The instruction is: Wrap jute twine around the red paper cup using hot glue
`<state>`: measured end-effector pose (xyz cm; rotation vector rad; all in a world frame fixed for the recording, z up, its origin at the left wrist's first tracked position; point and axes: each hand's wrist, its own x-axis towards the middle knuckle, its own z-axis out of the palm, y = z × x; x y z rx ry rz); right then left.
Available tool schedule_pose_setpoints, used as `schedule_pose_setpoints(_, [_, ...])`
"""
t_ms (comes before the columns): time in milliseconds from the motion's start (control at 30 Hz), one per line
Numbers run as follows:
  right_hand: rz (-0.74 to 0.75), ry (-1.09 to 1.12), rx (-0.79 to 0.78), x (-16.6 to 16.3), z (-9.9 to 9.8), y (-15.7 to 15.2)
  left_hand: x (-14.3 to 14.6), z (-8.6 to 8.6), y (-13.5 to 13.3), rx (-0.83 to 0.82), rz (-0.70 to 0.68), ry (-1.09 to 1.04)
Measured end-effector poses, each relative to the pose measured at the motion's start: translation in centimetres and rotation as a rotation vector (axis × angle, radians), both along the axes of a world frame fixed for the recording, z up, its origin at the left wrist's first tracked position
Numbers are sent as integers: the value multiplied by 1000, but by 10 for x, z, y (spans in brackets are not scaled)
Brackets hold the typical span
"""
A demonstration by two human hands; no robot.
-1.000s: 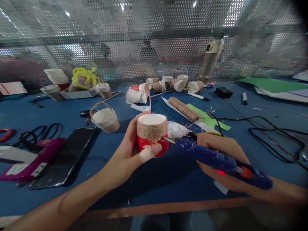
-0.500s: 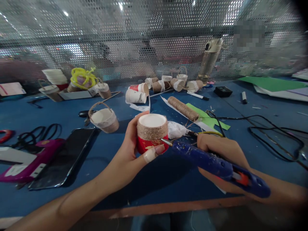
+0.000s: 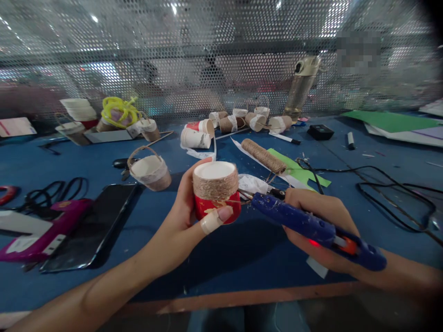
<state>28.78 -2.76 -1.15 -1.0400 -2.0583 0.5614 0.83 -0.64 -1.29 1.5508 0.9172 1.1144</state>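
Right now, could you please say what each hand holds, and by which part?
Left hand: red cup, by its side. Right hand: blue glue gun; exact grip hidden behind its body.

Rough twine on glossy paper cup (image 3: 217,210), scuffed plastic glue gun (image 3: 294,221)

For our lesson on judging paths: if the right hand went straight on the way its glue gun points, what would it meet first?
Most likely the cup in the left hand, near the lower edge of its twine. One view leaves depth unclear, so the gun might pass beside it.
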Motion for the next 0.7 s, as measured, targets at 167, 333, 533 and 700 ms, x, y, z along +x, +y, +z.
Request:
schedule_pose_setpoints(167, [12, -7, 54, 0, -8, 0, 2, 4, 0, -30, -17, 4])
schedule_pose_setpoints(333, [99, 10, 194, -2, -9, 4, 5, 7, -3, -42, -27, 39])
schedule_pose_setpoints(533, [102, -4, 217, -1, -10, 6, 4, 7, -1, 9, -3, 66])
schedule_pose_setpoints(700, [85, 21, 187, -1, -9, 4, -1, 3, 2, -58, -50, -43])
